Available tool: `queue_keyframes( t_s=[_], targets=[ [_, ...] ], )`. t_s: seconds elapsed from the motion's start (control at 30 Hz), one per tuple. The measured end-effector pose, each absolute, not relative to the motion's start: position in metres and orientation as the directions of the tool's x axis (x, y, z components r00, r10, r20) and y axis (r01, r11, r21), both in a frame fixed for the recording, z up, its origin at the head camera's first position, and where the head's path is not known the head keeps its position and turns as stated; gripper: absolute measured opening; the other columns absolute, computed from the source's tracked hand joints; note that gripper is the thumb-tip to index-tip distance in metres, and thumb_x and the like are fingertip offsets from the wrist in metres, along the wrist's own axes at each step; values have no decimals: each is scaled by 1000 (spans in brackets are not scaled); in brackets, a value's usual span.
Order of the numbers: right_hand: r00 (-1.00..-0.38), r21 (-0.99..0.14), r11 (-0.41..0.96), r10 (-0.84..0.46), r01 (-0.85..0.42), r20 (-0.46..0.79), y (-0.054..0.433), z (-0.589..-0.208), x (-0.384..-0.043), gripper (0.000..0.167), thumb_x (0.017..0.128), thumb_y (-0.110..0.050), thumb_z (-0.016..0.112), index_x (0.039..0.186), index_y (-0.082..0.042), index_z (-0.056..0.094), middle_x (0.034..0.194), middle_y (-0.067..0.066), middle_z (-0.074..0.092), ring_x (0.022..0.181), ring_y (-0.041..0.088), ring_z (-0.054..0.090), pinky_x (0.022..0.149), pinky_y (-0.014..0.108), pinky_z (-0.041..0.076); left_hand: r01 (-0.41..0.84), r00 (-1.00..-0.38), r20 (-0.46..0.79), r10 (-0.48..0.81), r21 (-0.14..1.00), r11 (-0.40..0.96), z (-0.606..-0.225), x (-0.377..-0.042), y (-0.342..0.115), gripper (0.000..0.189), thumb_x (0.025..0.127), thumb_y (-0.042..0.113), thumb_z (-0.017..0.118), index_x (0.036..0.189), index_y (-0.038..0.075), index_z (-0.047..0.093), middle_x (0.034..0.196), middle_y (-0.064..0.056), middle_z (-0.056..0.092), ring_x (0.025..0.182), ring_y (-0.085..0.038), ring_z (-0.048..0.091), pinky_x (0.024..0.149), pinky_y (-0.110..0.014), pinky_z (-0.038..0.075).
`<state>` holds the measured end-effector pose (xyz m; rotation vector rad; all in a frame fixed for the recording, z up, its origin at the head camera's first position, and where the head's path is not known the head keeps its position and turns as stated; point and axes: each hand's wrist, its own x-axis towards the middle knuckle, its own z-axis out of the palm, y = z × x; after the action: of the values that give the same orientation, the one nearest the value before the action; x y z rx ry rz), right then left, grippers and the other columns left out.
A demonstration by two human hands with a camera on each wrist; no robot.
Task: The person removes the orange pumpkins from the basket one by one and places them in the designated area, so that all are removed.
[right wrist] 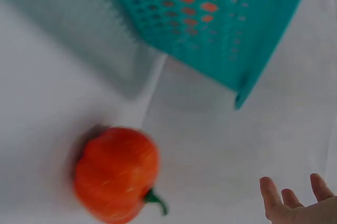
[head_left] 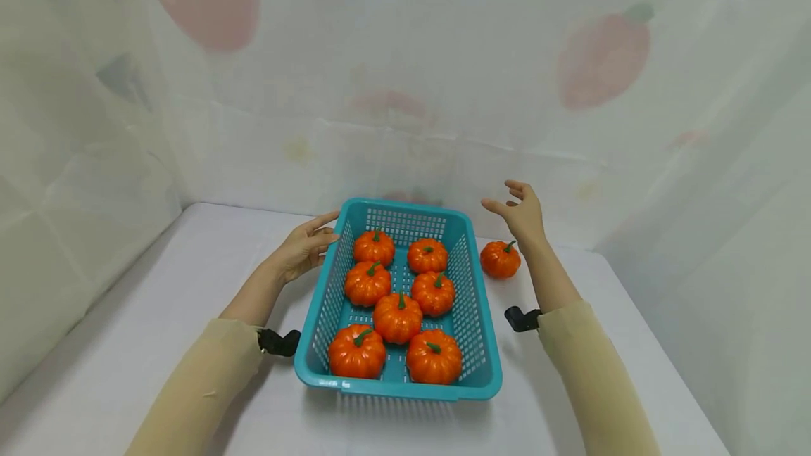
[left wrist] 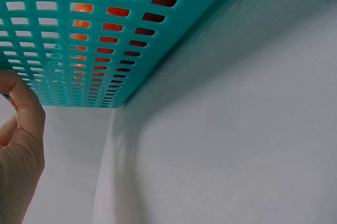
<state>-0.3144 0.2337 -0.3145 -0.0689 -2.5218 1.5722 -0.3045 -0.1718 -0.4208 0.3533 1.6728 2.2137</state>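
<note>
Pumpkins, eight in all, glossy orange with green stems, lie in and beside a teal basket on the white-covered table; I take the basket's middle as the hub of the clock, twelve at its far end. On the left a beige left sleeve comes in from eight o'clock, a black left wrist camera at its cuff, and the left hand is at ten, its fingers apart from one another and touching the basket's rim. Inside the basket, working rightward, pumpkins sit at seven, between nine and ten, and at eleven; one sits just below the hub, toward six; three more are at one, near three and at five. Behind them, at twelve, hangs a pale sheet with faded red fruit prints. Past the right-hand wall, between two and three o'clock, a lone pumpkin rests on the table, near the basket but apart from it. At that pumpkin's own one o'clock the right hand hangs in the air, thumb and fingers parted. Farthest right, the right sleeve reaches in from four, with a black right wrist camera at its cuff.
</note>
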Motion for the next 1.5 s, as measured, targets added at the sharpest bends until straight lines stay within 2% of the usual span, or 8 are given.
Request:
queue_keyframes(
  t_s=[0.17, 0.6, 0.77, 1.07, 1.33, 1.5],
  targets=[
    [-993, -906, 416, 45, -82, 111, 205, -297, -320, 76, 86, -31, 76, 150, -15, 37, 159, 15, 31, 144, 36, 37, 117, 55, 38, -129, -912, -13, 409, 958, -257, -421, -304, -169, 67, 102, 3, 49, 159, 10, 14, 105, -1, 59, 87, -10, 69, 74, -24, 62],
    [-988, -861, 488, -117, -146, 101, 151, -275, -330, 70, 86, -30, 77, 146, -15, 43, 157, 13, 37, 142, 34, 39, 114, 53, 42, -123, -911, -11, 412, 961, -246, -424, -306, -166, 68, 102, 3, 48, 159, 12, 14, 106, 0, 57, 89, -9, 68, 77, -25, 61],
    [-975, -873, 473, -223, -117, 10, 133, -285, -338, 70, 86, -28, 76, 146, -12, 43, 156, 15, 36, 139, 34, 43, 114, 50, 44, -127, -911, -18, 411, 963, -239, -424, -308, -165, 67, 102, 4, 49, 159, 14, 15, 106, 1, 56, 88, -9, 68, 76, -24, 61],
    [-919, -886, 463, -362, -29, -159, 104, -312, -347, 66, 88, -24, 75, 145, -9, 45, 154, 18, 40, 136, 37, 48, 114, 55, 43, -112, -903, 10, 430, 959, -259, -430, -306, -166, 70, 101, 6, 51, 160, 11, 12, 107, 0, 57, 86, -7, 68, 75, -22, 61],
    [-851, -870, 493, -454, 6, -263, 96, -335, -357, 60, 89, -24, 75, 142, -12, 49, 149, 15, 47, 134, 35, 51, 113, 56, 43, -132, -912, -13, 409, 956, -263, -430, -305, -164, 68, 101, 5, 50, 159, 13, 14, 105, 1, 58, 87, -8, 69, 75, -23, 61],
    [-822, -847, 530, -490, -19, -288, 91, -345, -357, 60, 88, -23, 74, 142, -12, 49, 148, 16, 49, 131, 36, 52, 112, 57, 43, -131, -912, -13, 410, 957, -259, -428, -304, -166, 69, 101, 5, 50, 159, 12, 14, 102, 3, 57, 86, -8, 69, 75, -23, 61]
  ],
)
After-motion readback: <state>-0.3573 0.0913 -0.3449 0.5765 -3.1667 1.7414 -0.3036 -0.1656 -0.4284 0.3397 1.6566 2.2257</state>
